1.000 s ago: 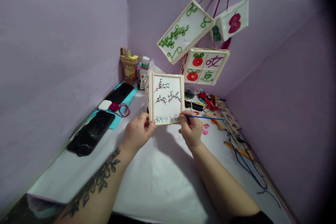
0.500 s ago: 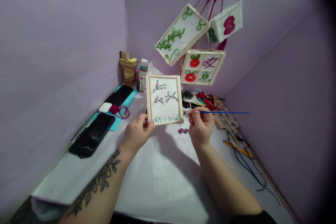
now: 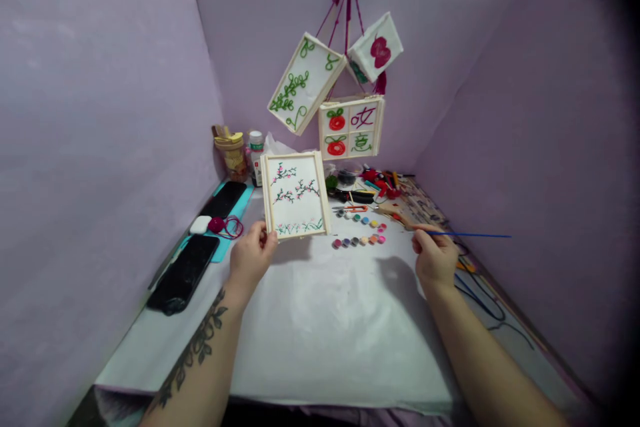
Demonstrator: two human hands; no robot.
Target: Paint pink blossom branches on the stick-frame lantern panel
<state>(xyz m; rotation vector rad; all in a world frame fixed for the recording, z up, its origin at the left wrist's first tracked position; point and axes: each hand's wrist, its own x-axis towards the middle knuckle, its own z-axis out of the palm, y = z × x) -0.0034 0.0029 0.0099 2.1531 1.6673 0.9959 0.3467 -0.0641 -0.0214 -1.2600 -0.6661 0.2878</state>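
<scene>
My left hand (image 3: 253, 253) grips the lower left corner of a wood-framed lantern panel (image 3: 297, 210), thumb at the front. Pink blossoms on dark branches and a strip of green grass with pink flowers are painted on its white face. My right hand (image 3: 434, 257) pinches a thin paintbrush (image 3: 480, 235) with a blue handle pointing right, its tip to the left, well apart from the panel. Between the hands, two rows of small round paint pots (image 3: 357, 241) in several colours lie on the white-covered table (image 3: 320, 333).
Hanging decorated box lanterns (image 3: 353, 128) dangle on purple cords above the table's back. At left lie two black phones (image 3: 185, 272), a white case (image 3: 200, 225) and a magenta yarn ball (image 3: 216, 225). A jar (image 3: 233, 157) and a bottle (image 3: 256, 153) stand behind; pliers (image 3: 355, 196) and cords lie right.
My right hand has drawn the paintbrush away from the panel to the right, uncovering the paint pots. The panel remains in my left hand, and the camera view has shifted.
</scene>
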